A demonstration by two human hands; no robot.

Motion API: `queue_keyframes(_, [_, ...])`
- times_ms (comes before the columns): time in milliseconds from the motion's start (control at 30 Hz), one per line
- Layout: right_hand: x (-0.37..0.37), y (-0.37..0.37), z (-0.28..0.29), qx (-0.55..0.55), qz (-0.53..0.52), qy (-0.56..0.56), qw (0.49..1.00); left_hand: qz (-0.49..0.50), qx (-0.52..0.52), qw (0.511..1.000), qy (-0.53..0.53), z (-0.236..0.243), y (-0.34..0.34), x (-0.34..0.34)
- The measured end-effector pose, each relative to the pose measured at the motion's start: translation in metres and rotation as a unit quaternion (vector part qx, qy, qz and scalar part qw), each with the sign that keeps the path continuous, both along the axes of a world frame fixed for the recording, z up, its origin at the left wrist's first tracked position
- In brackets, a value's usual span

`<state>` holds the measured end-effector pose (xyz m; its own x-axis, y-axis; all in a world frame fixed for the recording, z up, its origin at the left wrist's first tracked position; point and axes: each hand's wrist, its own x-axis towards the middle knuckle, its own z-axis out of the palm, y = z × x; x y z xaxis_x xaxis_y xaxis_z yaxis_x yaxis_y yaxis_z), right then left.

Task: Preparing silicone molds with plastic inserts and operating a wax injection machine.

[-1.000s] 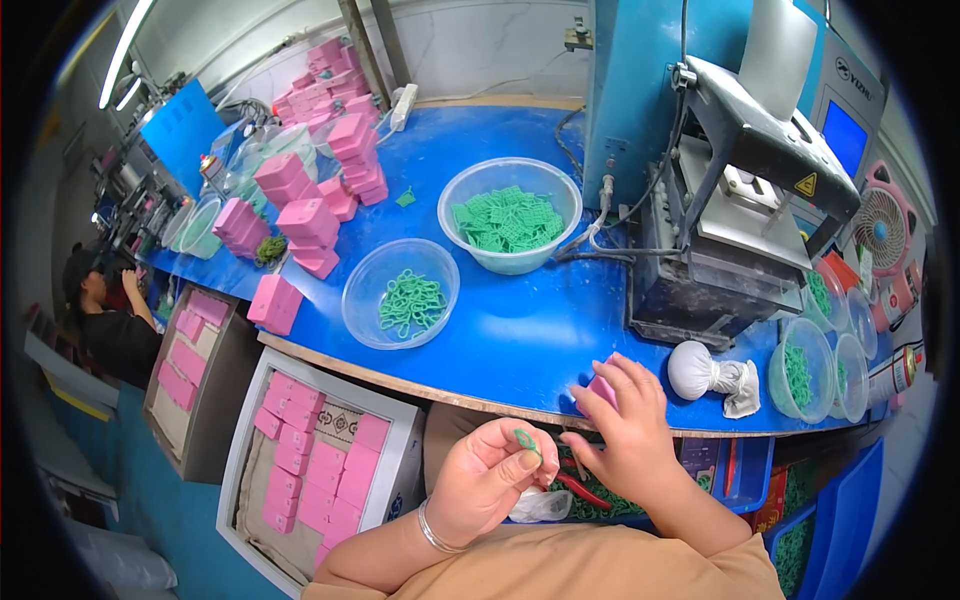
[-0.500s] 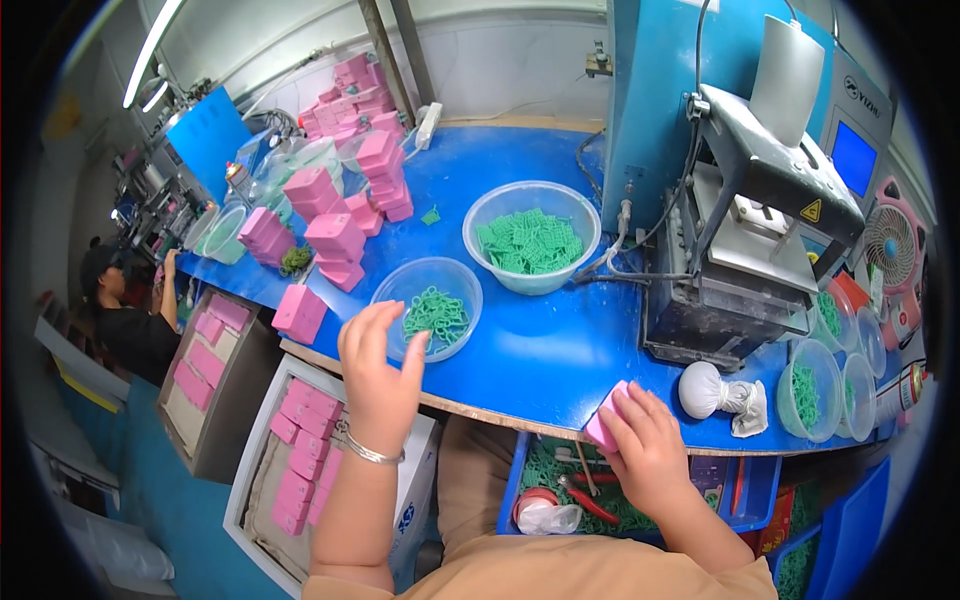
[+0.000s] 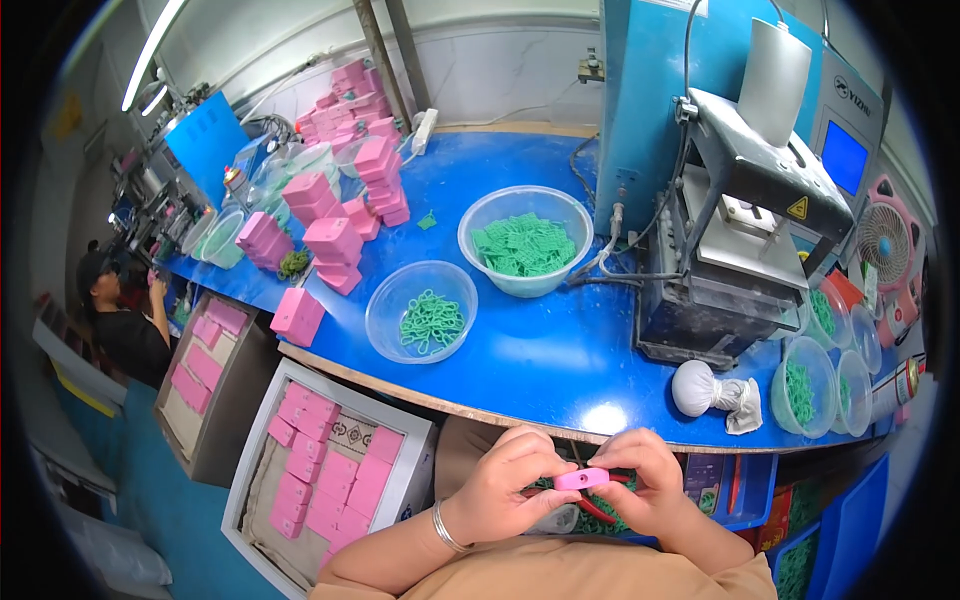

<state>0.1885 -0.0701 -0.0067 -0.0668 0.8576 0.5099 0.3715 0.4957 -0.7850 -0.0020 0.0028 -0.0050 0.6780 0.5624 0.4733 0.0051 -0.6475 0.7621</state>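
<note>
Close to my body, in front of the table's front edge, I hold a pink rubber mould [image 3: 580, 480] between both hands. It is a small block with a round hole in the side facing up. My left hand [image 3: 508, 482], with a silver bangle at the wrist, pinches its left end. My right hand [image 3: 645, 485] pinches its right end. Beyond them on the blue table, a clear bowl [image 3: 372, 325] holds looped green wax pieces [image 3: 432, 322]. Another clear bowl [image 3: 468, 240] behind it holds flat green wax pieces [image 3: 530, 245].
Stacked pink moulds [image 3: 332, 240] stand at the left. More lie in a white-rimmed box [image 3: 262, 395] below the table edge. A press-like machine [image 3: 720, 260] stands at the right, near a white cloth pouch [image 3: 697, 388]. Below my hands is a blue drawer [image 3: 760, 490]. A person [image 3: 125, 320] works far left.
My left hand has come down from beside the nearer bowl to the pink mould. My right hand has brought the mould off the table edge toward my body; both hands now hold it.
</note>
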Motion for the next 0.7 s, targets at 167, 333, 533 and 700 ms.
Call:
queue_keyframes(167, [-0.014, 0.003, -0.009, -0.113, 0.006, 0.287, 0.951, 0.007, 0.026, 1.000, -0.001, 0.002, -0.003, 0.006])
queue_keyframes(333, [-0.007, 0.008, -0.015, -0.250, 0.033, 0.365, 0.896, 0.050, 0.144, 0.979, 0.133, 0.006, -0.007, 0.019])
queue_keyframes(533, [0.069, 0.029, 0.016, -0.128, -0.079, 0.481, 0.864, -0.013, -0.091, 0.996, 0.001, -0.003, 0.010, 0.024])
queue_keyframes(700, [0.133, 0.033, 0.057, -0.191, 0.020, 0.578, 0.793, -0.168, -0.496, 0.824, -0.215, 0.002, 0.011, 0.022])
